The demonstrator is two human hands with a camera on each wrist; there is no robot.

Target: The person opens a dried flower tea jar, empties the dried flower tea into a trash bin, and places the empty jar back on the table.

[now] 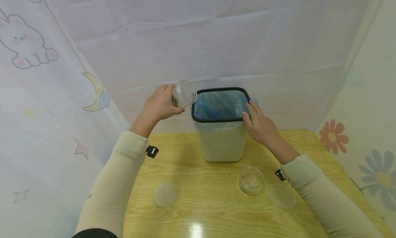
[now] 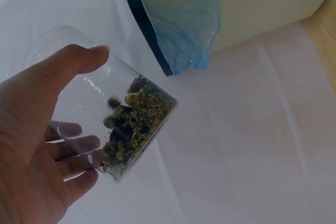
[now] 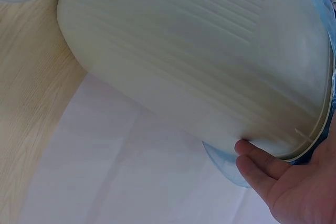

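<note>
My left hand (image 1: 161, 102) grips a clear plastic jar (image 1: 185, 93), tipped on its side with its mouth at the left rim of a trash bin (image 1: 222, 143). Dried herb-like bits (image 2: 137, 124) lie heaped toward the jar's base in the left wrist view, with the thumb and fingers on either side of the jar. The cream bin has a black rim (image 1: 218, 121) and a bluish plastic liner (image 1: 227, 104). At its right side, my right hand (image 1: 261, 124) holds the rim, thumb near the top edge and fingers against the outer wall.
The bin stands on a wooden table (image 1: 204, 203) toward the back edge. An uncovered clear round container (image 1: 251, 181) sits front right, beside a translucent disc-shaped lid (image 1: 282, 196). Another such lid (image 1: 164, 195) lies front left. Printed cloth (image 1: 191, 42) hangs behind the table.
</note>
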